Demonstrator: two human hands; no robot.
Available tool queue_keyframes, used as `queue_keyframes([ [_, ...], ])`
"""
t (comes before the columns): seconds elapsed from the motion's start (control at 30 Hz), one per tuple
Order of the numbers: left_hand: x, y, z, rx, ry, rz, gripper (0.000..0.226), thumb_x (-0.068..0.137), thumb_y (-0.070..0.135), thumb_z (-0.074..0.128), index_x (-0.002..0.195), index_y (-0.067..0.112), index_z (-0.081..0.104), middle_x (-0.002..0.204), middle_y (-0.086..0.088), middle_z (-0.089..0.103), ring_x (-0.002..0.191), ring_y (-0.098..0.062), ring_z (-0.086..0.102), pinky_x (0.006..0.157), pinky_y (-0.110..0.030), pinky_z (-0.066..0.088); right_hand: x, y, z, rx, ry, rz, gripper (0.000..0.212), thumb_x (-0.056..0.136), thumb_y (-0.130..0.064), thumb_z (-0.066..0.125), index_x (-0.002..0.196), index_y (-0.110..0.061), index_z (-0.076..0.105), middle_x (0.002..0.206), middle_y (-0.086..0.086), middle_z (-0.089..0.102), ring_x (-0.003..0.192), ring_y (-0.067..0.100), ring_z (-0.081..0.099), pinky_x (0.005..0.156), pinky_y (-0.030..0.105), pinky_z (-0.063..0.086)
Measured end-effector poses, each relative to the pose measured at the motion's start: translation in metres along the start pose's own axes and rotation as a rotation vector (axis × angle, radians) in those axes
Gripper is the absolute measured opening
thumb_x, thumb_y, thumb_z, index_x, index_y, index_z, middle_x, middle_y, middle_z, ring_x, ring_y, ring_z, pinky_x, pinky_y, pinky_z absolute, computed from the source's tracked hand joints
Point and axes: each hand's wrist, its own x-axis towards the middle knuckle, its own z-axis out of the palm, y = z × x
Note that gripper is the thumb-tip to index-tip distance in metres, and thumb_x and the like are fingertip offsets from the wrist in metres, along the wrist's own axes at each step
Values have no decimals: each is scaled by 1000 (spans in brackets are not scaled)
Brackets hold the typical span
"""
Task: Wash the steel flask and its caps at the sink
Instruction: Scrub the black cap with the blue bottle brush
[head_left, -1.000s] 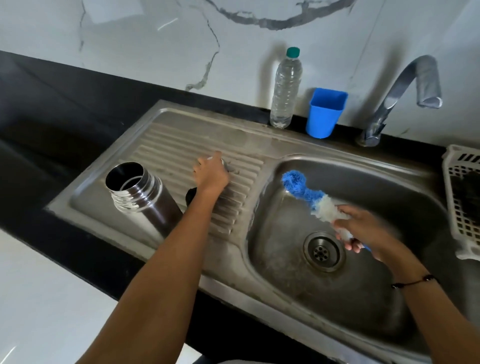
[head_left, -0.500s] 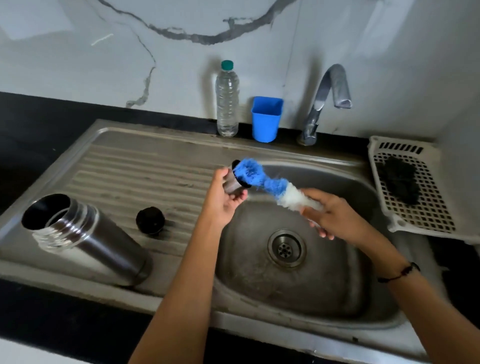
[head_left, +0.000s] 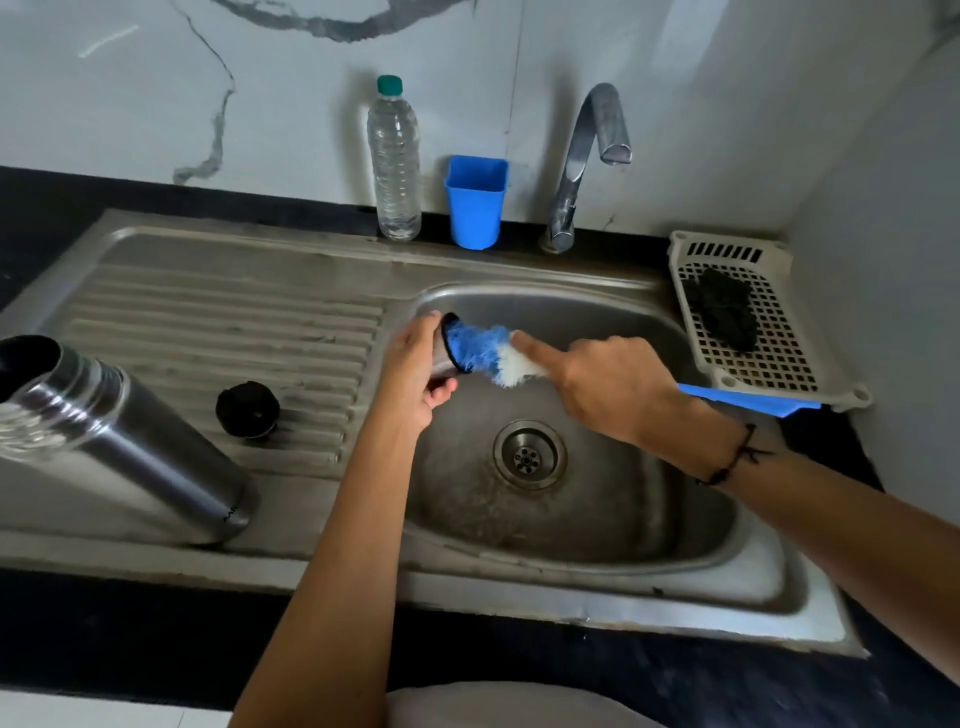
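The open steel flask lies on its side on the drainboard at the left, mouth toward the far left. A black inner cap sits on the ribbed drainboard beside it. My left hand grips the steel cup cap over the basin's left edge, its opening facing right. My right hand holds a blue-and-white bottle brush, index finger stretched along it. The brush head is pushed into the cap. Its blue handle sticks out to the right.
The sink basin with its drain lies under my hands. The tap stands behind, no water running. A clear water bottle and blue cup stand at the wall. A white basket holds a dark scrubber.
My left hand picked the steel cap off the drainboard and carried it over the basin. The brush head has gone from beside the cap's mouth to inside it.
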Motion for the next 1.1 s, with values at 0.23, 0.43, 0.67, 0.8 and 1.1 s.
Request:
queue_keyframes([
  [0.23, -2, -6, -6, -19, 95, 128, 23, 92, 37, 53, 100, 16, 53, 76, -4, 53, 49, -12, 46, 34, -16, 30, 1, -21, 7, 215, -35, -27, 56, 96, -16, 40, 147, -32, 25, 84, -8, 56, 61, 16, 50, 54, 27, 39],
  [0.43, -7, -21, -15, -322, -206, 410, 7, 88, 29, 56, 94, 27, 58, 103, -8, 55, 88, -19, 56, 66, -29, 47, -7, -9, 11, 1637, -559, 289, 19, 97, -11, 45, 95, -21, 61, 47, -2, 33, 34, 4, 19, 36, 14, 9],
  [0.67, 1, -11, -27, 103, 9, -148, 45, 87, 53, 58, 112, 17, 52, 109, -14, 60, 93, -27, 59, 81, -47, 51, -19, -19, 27, 89, -117, 15, 55, 97, -28, 39, 146, -42, 17, 103, 7, 66, 87, 28, 64, 67, 35, 48],
  [0.8, 2, -32, -16, -37, 65, -79, 16, 88, 26, 64, 92, 13, 57, 93, -11, 62, 81, -22, 60, 72, -38, 53, -21, -34, 25, 380, -192, 26, 49, 95, -22, 42, 142, -38, 34, 92, 6, 68, 72, 24, 64, 58, 30, 43],
  [1.1, -4, -38, -11, -10, -171, -192, 25, 88, 33, 58, 105, 15, 59, 104, -14, 61, 101, -29, 60, 77, -45, 50, -33, 6, 35, 483, -259, 138, 44, 97, -23, 42, 138, -37, 41, 92, 5, 67, 78, 23, 63, 67, 34, 49],
])
